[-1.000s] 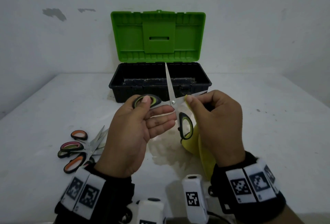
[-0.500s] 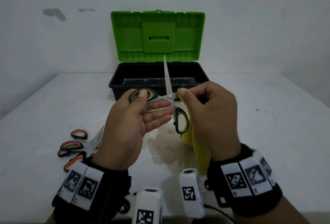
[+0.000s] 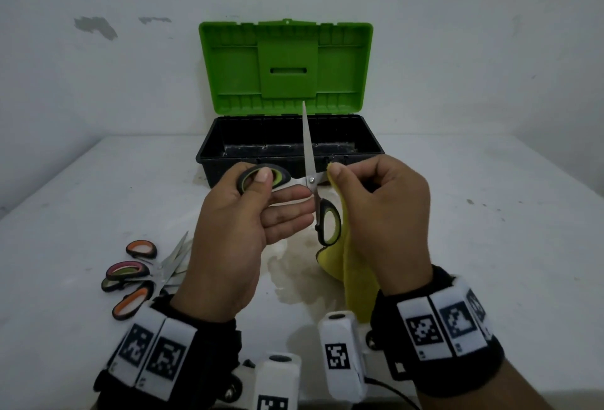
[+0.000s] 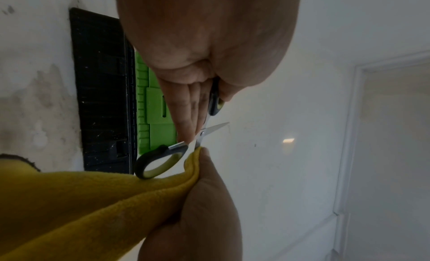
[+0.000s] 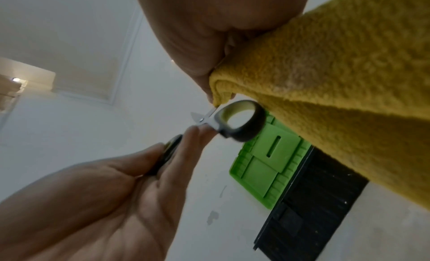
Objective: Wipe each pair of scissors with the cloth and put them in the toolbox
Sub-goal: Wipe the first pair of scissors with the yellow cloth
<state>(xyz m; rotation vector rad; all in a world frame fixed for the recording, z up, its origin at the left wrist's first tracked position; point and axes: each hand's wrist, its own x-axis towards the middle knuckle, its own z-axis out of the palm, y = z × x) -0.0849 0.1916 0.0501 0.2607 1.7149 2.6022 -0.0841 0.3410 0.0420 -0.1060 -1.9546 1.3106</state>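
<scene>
Sensibly, left hand (image 3: 248, 223) pinched the open scissors' (image 3: 312, 181) handle; right hand (image 3: 382, 203) pinched yellow cloth (image 3: 354, 275) around one blade, best drawn tipward.

The scissors (image 3: 310, 161) have bright, smooth metal blades and matt black handles, probably plastic. The yellow cloth (image 5: 337, 66) is fuzzy, fleece-like. The toolbox (image 3: 287, 154) is moulded plastic: semi-glossy green lid, duller black base.
</scene>
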